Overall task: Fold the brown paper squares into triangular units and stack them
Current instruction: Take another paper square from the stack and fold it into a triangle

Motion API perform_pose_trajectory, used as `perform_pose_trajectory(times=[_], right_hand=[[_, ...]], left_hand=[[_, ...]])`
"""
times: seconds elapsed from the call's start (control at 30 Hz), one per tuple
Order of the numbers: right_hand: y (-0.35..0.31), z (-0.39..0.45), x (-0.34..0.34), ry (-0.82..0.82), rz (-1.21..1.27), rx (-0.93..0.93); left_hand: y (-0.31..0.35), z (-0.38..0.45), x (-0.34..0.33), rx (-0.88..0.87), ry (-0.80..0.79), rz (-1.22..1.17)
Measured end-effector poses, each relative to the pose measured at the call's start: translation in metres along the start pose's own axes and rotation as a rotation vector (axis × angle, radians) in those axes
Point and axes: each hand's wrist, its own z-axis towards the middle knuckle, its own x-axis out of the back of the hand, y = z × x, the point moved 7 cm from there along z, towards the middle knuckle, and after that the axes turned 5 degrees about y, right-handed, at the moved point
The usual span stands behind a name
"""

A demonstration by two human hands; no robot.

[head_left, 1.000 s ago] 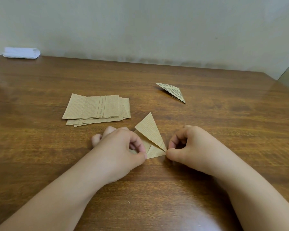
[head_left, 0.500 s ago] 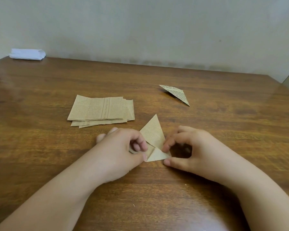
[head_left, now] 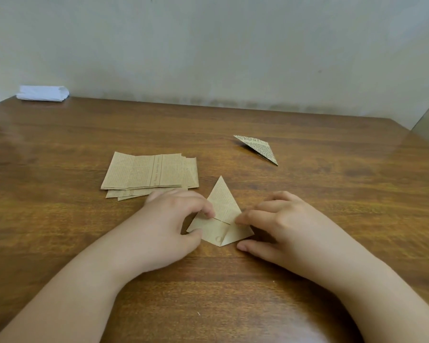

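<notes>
Two bare arms come in from the bottom edge, and both are cut off there. They lie over a brown wooden table that is smooth and shiny, with dark wavy lines in the wood.

Between the hands lies a half-folded paper. It is thin, tan, and has tiny printed words on it. Its top is a tall pointed triangle, and two small flaps are folded up at the bottom. It lies flat on the table, close to the person.

The left hand has curled fingers. One fingertip presses down on the paper's left side, and the thumb touches the lower left corner. This hand hides part of that edge. The right hand pinches the paper's right corner between a finger on top and the thumb below.

Just behind the left hand sits a pile of brown paper squares. They are flat and a bit fanned out. The knuckles cover the pile's near edge.

Farther back on the right lies one finished triangle unit, dark with print, well apart from everything.

In the far left corner rests something white and folded. It is too far to tell what it is. Behind it is a plain pale wall.
</notes>
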Motion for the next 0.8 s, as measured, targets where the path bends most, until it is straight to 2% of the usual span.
perform_pose_trajectory(times=[0.23,0.4,0.6,0.8], right_hand=[[-0.003,0.003,-0.004,0.124,-0.177,0.033],[0.004,0.002,-0.005,0.127,-0.112,0.015],[0.010,-0.001,-0.008,0.043,0.064,-0.038],[0.007,0.007,-0.007,0.057,0.025,0.013]], left_hand=[[0.003,-0.002,-0.005,-0.037,-0.022,0.003],[0.000,0.000,-0.002,-0.053,0.014,0.010],[-0.002,0.007,0.000,-0.109,0.113,0.010],[-0.004,0.007,-0.003,-0.091,0.068,-0.031]])
